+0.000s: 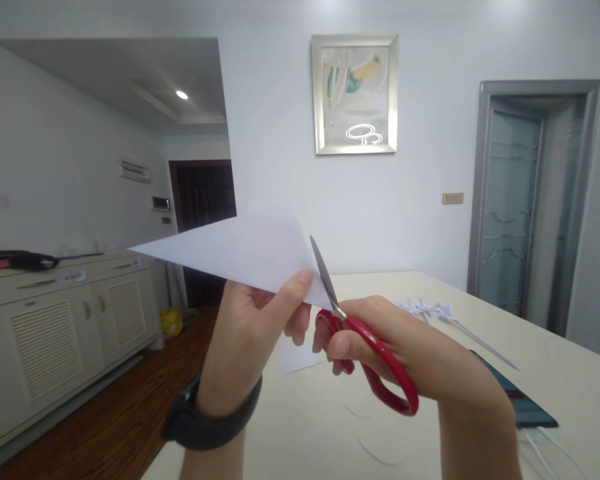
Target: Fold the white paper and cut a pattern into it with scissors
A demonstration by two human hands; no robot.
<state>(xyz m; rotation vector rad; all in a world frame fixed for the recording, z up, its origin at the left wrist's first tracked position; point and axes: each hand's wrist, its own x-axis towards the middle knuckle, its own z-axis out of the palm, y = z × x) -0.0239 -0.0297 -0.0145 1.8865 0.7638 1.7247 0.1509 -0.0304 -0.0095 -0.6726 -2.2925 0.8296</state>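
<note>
A white sheet of paper, folded or cut to a long point [250,250], is pinched in my left hand [265,310], thumb on top and fingers beneath. Its sharp tip reaches out to the left. My right hand [380,333] grips red-handled scissors [387,367], with fingers in and around the handle loops. One blade rises along the paper's right edge near its lower corner; the other blade is hidden behind the paper. On my left wrist sits a dark band.
On the cream table [460,427] lie a paper piece [297,357], thin curled strips [377,453], a white paper flower on a stem [425,308] and a dark tablet [523,397] with white cables. A white cabinet [95,300] stands at left.
</note>
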